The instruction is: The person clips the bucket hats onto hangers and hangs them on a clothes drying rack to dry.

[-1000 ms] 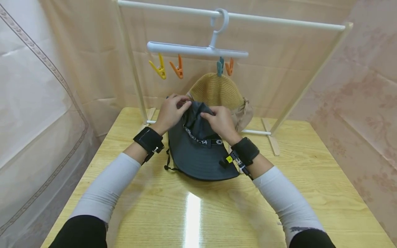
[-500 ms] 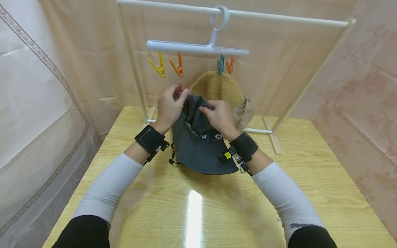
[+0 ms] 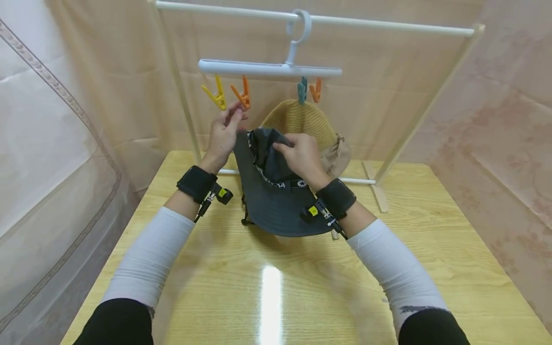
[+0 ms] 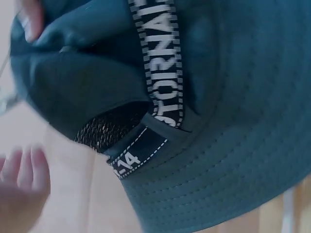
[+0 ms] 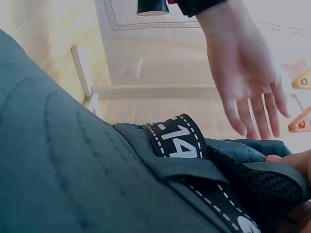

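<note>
A dark grey-blue bucket hat (image 3: 280, 208) with a black lettered band hangs from my right hand (image 3: 304, 155), which pinches the fabric of its crown. My left hand (image 3: 223, 132) is off the hat, raised just below a left orange clothespin (image 3: 244, 92). In the right wrist view the left hand (image 5: 248, 77) shows its fingers extended, with nothing held. A yellow clothespin (image 3: 218, 94) hangs beside that orange one. Behind the bucket hat, a tan straw hat (image 3: 297, 117) hangs from a teal clothespin (image 3: 302, 91). A right orange clothespin (image 3: 316, 90) hangs close by.
All the clothespins hang from a pale blue hanger (image 3: 269, 68), hooked over the rack's white top bar (image 3: 388, 26). The rack's wooden foot (image 3: 376, 189) stands on the wooden table (image 3: 431, 249). Cloth curtains surround the table at the back and sides.
My left hand has let go of the bucket hat and moved up and left, towards the left orange clothespin. The right hand keeps its pinch; the hat has risen slightly.
</note>
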`<state>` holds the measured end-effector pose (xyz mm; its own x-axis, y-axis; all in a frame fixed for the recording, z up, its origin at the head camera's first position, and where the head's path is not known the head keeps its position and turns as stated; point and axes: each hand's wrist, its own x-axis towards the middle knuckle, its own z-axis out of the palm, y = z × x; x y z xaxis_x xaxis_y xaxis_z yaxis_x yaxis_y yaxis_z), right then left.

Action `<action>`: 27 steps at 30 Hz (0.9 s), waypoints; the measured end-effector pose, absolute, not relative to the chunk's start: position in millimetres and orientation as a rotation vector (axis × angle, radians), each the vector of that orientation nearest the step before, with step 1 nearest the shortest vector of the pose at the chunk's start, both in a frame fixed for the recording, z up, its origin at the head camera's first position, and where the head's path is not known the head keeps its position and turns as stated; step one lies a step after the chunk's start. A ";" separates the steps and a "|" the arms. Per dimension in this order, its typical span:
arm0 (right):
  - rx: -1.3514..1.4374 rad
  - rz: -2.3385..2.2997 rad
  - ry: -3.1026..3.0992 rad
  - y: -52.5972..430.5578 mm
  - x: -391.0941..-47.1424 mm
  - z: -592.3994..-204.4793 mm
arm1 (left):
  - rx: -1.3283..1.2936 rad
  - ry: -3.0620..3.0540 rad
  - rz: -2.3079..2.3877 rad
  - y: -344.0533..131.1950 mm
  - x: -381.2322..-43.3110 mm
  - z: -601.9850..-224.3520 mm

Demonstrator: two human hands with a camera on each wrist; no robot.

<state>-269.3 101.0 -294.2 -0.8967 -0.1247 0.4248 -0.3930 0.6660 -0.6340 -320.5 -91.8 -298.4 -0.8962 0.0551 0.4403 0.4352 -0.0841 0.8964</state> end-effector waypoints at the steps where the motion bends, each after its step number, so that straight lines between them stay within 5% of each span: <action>1: 0.404 1.080 -2.541 100.3 -269.7 -293.5 | -0.573 -1.902 -2.159 -94.8 -322.9 -298.0; 11: 0.416 1.082 -2.534 93.6 -272.2 -284.0 | -0.933 -1.575 -2.743 -117.6 -338.9 -291.5; 27: 0.441 1.063 -2.551 81.8 -275.8 -272.7 | -1.098 -1.417 -2.863 -124.9 -349.1 -273.2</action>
<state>-275.8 81.8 -272.7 -0.8935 -0.1515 0.4228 -0.4069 0.6715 -0.6193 -349.1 -124.9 -273.2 -0.7637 0.4676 0.4452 0.0703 -0.6252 0.7773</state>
